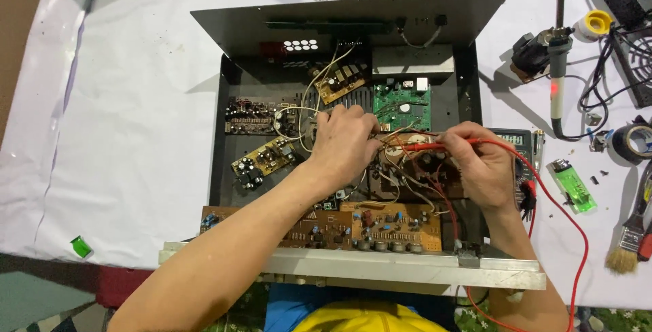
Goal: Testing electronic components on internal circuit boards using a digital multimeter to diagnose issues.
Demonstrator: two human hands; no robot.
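On my far left a small green block (81,246) lies on the white sheet (122,135), well apart from the work. Next comes the open black chassis (219,135), with a dark board (250,115) and a tilted yellow board (266,159) at its left side and a long brown board (319,226) along the front edge. My left hand (343,145) sits over the middle of the chassis, fingers curled down among the white wires (305,111); I cannot tell what they pinch. A green board (402,104) lies just behind. My right hand (479,165) grips a red probe (435,146) between thumb and fingers, its tip pointing left toward my left hand, its red lead (577,237) looping off to the right. A multimeter (519,138) is partly hidden behind that hand. Farther right: a soldering iron (557,67), a green lighter (572,184), a tape roll (635,142) and a brush (628,237).
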